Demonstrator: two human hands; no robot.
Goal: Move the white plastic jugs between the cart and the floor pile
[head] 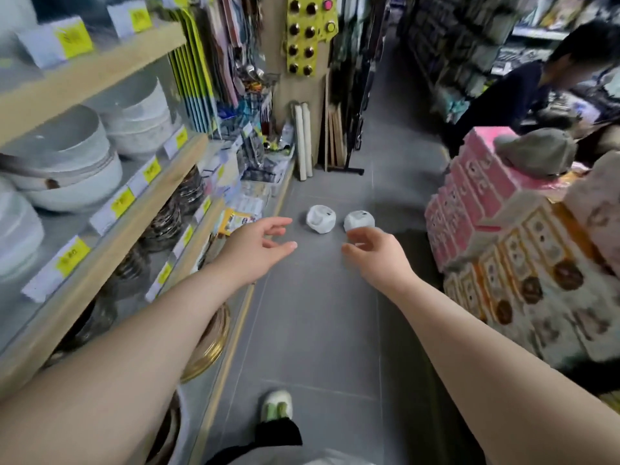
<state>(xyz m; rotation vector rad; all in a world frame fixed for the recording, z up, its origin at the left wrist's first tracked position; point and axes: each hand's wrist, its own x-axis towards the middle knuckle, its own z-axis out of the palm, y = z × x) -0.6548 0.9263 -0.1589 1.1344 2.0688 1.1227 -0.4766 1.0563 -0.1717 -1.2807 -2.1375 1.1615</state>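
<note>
- Two white wrapped bundles lie on the grey tiled floor (318, 330) in the middle of the aisle, side by side and apart: the left bundle (321, 218) and the right bundle (359, 220).
- The left hand (256, 243) reaches forward with its fingers spread and relaxed, holding nothing; its fingertips stop just short of the left bundle, nearer than it and to its left.
- The right hand (377, 251) has loosely curled fingers and grips nothing; its fingertips lie at the near edge of the right bundle, and whether they touch it cannot be told.
- Left edge of the aisle: wooden shelving (110, 209) runs from near to far, three shelf boards in view, its foot marked by a yellow strip along the floor.
- On the shelves stand stacks of white bowls (67, 162), with darker dishes on the board below; the count is too blurred to give.
- Right edge: a stack of pink boxes (476, 196) above patterned cartons (523, 283) juts into the aisle, just right of the right bundle.
- Open floor runs between shelving and boxes, from the one shoe (276, 405) at the near edge to the bundles and beyond them.
- At the far end two white rolls (303, 142) lean against a wooden post.
- One other person (523, 92) bends over goods far right.
</note>
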